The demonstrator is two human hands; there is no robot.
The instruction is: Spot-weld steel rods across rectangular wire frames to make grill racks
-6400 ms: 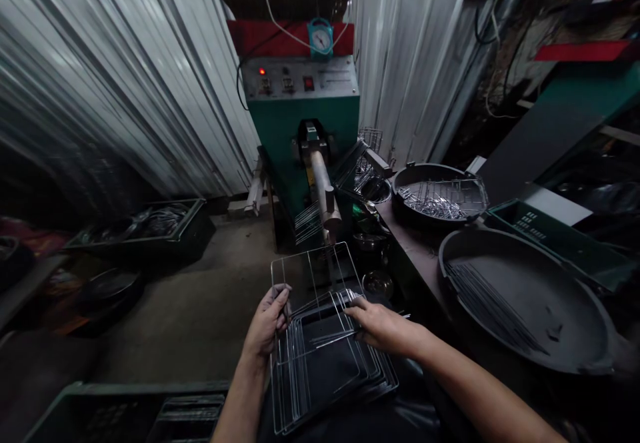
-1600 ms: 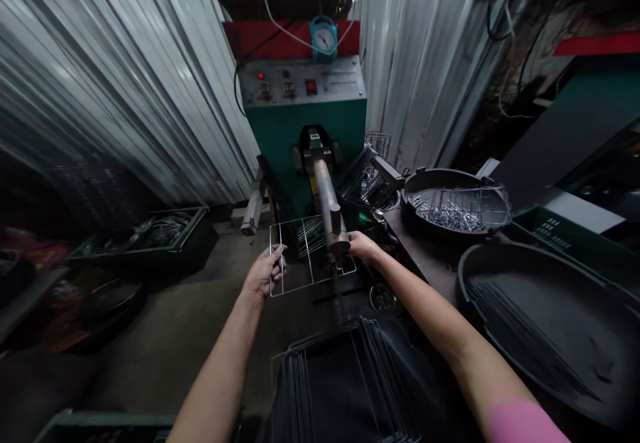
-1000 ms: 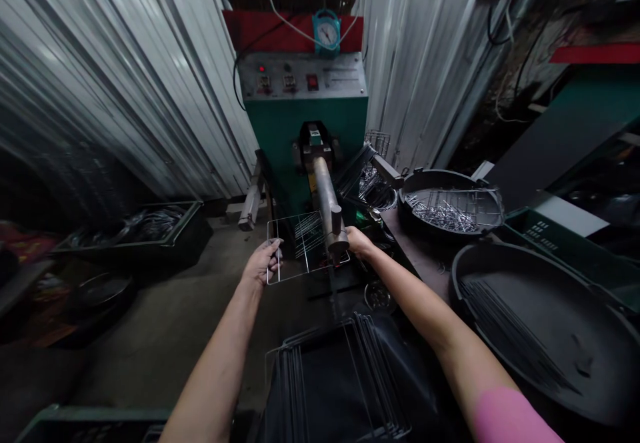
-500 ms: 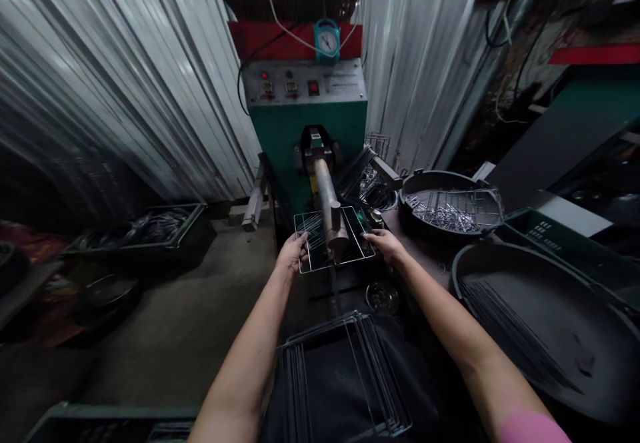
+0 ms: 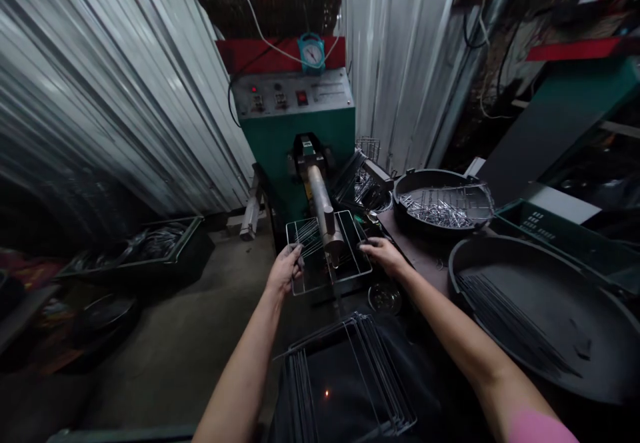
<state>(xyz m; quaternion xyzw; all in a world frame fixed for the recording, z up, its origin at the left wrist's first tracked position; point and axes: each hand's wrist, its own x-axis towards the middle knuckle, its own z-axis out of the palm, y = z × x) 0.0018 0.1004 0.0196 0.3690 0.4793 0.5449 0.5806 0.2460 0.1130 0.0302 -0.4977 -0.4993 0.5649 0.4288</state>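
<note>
My left hand [image 5: 286, 269] is closed on the left side of a rectangular wire frame [image 5: 350, 277]. Several thin wires [image 5: 310, 235] fan out from near its fingers across the frame. At the frame's right side, my right hand [image 5: 381, 254] is closed, its fingertips pinching a thin wire or the frame's edge; which one I cannot tell. The frame lies around the tip of a thick metal arm [image 5: 320, 193], which sticks out from a green spot welding machine [image 5: 297, 129]. Below, more wire frames [image 5: 385, 376] rest stacked on a dark cloth over my lap. A small orange spark [image 5: 327, 393] glows there.
At right stand a round pan [image 5: 400, 213] of short metal pieces and a larger pan [image 5: 530, 263] holding long dark rods. A green crate [image 5: 197, 233] of metal parts sits at left. A blue clock-like dial [image 5: 313, 53] hangs on the machine. Corrugated metal walls stand behind.
Sparks have appeared near the arm's tip and over my lap. The wire frame and both hands have shifted slightly left and the frame's tilt differs. The camera view has moved a little.
</note>
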